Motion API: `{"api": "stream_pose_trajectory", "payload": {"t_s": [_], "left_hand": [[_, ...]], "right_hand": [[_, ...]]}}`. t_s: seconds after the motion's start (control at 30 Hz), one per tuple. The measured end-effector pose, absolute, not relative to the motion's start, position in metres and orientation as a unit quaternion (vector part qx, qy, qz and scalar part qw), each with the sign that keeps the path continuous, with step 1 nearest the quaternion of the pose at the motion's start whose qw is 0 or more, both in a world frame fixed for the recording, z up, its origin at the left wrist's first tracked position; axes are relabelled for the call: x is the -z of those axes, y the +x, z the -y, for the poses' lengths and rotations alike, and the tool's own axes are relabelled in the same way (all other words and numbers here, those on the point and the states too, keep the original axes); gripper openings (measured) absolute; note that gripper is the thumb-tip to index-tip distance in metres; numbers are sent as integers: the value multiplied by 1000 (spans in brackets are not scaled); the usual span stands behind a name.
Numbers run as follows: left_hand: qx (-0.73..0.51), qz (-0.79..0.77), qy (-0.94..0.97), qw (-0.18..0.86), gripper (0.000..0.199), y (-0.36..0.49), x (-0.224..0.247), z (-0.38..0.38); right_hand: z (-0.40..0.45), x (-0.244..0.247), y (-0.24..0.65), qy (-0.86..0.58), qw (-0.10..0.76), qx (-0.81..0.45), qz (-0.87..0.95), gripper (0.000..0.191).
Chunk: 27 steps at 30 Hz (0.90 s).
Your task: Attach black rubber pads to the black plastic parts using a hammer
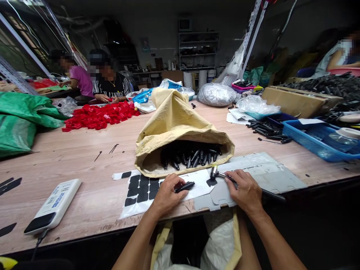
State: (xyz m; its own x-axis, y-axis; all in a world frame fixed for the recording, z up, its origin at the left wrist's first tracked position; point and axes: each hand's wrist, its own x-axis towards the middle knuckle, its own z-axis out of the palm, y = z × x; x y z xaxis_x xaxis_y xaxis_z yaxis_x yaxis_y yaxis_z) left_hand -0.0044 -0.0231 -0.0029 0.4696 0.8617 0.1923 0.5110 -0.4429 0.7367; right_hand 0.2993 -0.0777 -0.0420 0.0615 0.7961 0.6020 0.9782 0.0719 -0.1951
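Note:
My left hand (170, 193) is closed round a short black tubular part (185, 186), held level over the table's front edge. In my right hand (246, 189) is a small hammer (215, 171) with a metal head and a pale yellow tip; its black handle sticks out to the right past my wrist. Between the hands lies a white sheet (198, 180) with a black patch on it. Black square stickers (139, 187) cover the sheet's left part. Just behind, a yellowish sack (180, 123) lies with its mouth toward me, full of black parts (197, 155).
An open sack (236, 240) is at my lap. A white power bank (53, 206) with a cable lies left. Red parts (101, 114), a green bag (17, 123) and two co-workers (109, 82) are farther left. A blue basket (315, 140) and a cardboard box (300, 101) stand right.

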Motion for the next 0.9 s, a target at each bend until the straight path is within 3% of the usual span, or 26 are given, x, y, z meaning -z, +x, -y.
{"api": "stream_pose_trajectory", "payload": {"t_s": [0.17,0.4,0.73,0.9], "left_hand": [[-290,-433,789,326,15,-4,4,23],[-303,-444,780,320,14,-1,4,23],[-315,-431,780,326,8,-3,9,21],[-306,-434,785,320,7,-2,6,22]], "right_hand": [[79,37,300,-650,317,127,679,20],[96,9,247,-576,453,-31,680,24],[105,2,201,-539,429,-35,724,32],[105,5,197,-559,372,-4,741,31]]}}
